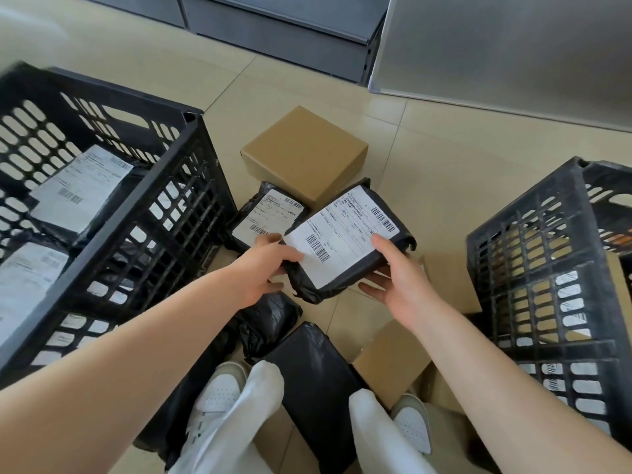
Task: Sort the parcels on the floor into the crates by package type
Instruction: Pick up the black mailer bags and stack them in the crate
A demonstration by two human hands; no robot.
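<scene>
A black plastic mailer with a white barcode label is held above the floor between both hands. My left hand grips its left edge, thumb on the label. My right hand holds its right side, thumb on top and fingers underneath. A second labelled black mailer lies on the floor just behind it. A brown cardboard box sits further back. The black crate on the left holds black labelled mailers. The black crate on the right holds brown boxes.
More black mailers and cardboard boxes lie on the tiled floor by my white shoes. Grey shelving and a metal panel stand at the back.
</scene>
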